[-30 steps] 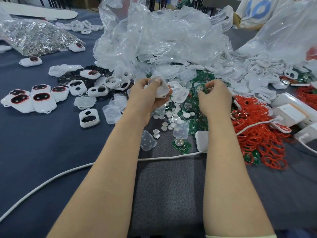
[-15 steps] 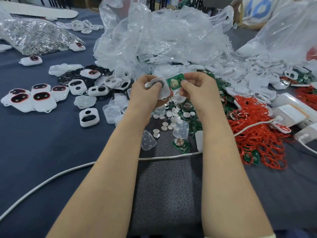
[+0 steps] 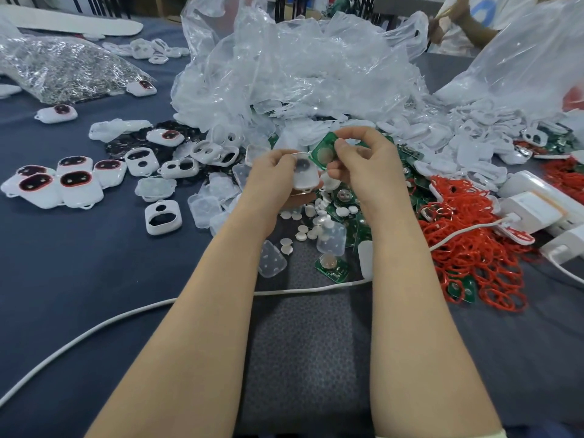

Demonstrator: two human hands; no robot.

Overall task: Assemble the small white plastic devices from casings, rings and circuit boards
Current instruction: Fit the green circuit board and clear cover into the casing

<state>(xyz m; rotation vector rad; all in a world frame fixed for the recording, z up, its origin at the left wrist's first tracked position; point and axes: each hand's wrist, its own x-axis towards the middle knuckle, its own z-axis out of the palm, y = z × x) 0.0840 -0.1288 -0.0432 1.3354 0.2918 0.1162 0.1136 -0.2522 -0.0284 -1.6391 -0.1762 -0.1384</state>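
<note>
Holding a white casing in the left hand, fingers curled round its left edge, raised above the desk in front of the parts heap. Casing faces the camera; a dark round patch shows near its top. The right hand pinches a green circuit board between thumb and forefinger, fingers clamped on its upper right edge. Board is tilted, its lower edge at the casing's upper right corner; touching or just apart, cannot tell. A round metallic disc shows on the board face. Below the hands lie loose green boards, small white round buttons and translucent covers. To the right, red rings are piled beside white adapters. At far left, finished devices sit grouped, an empty casing front near them. A white cable crosses the desk beneath both forearms. Behind, crumpled clear bags.
</note>
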